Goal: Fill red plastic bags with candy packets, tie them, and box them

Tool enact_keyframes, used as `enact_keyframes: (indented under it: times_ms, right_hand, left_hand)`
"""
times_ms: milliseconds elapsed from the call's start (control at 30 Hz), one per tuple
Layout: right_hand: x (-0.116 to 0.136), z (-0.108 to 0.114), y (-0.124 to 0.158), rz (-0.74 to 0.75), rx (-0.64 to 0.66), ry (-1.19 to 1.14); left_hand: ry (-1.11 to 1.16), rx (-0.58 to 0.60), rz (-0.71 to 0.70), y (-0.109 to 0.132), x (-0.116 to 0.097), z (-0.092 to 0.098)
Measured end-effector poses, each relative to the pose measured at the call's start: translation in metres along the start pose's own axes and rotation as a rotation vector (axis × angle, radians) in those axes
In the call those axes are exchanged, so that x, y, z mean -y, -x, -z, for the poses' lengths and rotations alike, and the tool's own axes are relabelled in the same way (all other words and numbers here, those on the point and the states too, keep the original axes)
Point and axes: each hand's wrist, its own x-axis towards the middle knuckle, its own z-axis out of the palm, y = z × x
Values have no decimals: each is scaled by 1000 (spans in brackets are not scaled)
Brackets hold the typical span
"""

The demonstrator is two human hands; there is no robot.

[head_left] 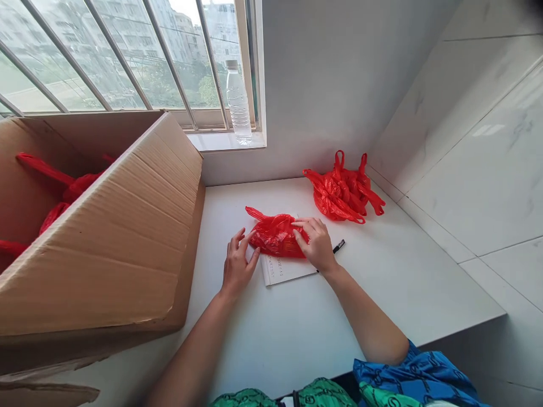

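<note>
A red plastic bag (278, 234) with something inside lies on top of an open notebook (282, 271) that has handwriting on it. At the bag's left end is my left hand (240, 263), fingers apart and close to the plastic. My right hand (314, 243) rests on the bag's right end with its fingers spread over the top. What the bag contains is hidden. From behind my right wrist sticks out a black pen (339, 246), partly covered.
More red plastic bags (345, 189) are heaped at the back right of the white table (373, 265). A large cardboard box (110, 243) with red bags inside stands at left. On the windowsill is a clear water bottle (238, 104). Tiled wall (479, 164) bounds the right.
</note>
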Motion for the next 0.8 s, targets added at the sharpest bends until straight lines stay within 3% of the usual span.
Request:
enact_keyframes:
  times_ms: [167, 333, 400, 467, 600, 700, 800]
  right_hand:
    - [2, -21, 9, 122, 232, 63]
    - [-11, -18, 12, 111, 406, 48]
    - [-13, -8, 8, 116, 400, -29]
    - [-11, 2, 4, 104, 312, -81]
    - [-7, 8, -1, 28, 105, -86]
    - [-6, -2, 2, 63, 185, -62]
    - [-10, -15, 7, 80, 352, 27]
  left_hand:
    - [-102, 151, -184, 0, -2, -5]
    - [-194, 108, -84, -1, -6, 5]
    - [-179, 72, -51, -2, -8, 9]
    - [-143, 16, -51, -2, -12, 11]
    - [-75, -35, -193, -5, -25, -2]
    - [-139, 67, -327, -8, -35, -20]
    - [-254, 157, -322, -8, -36, -35]
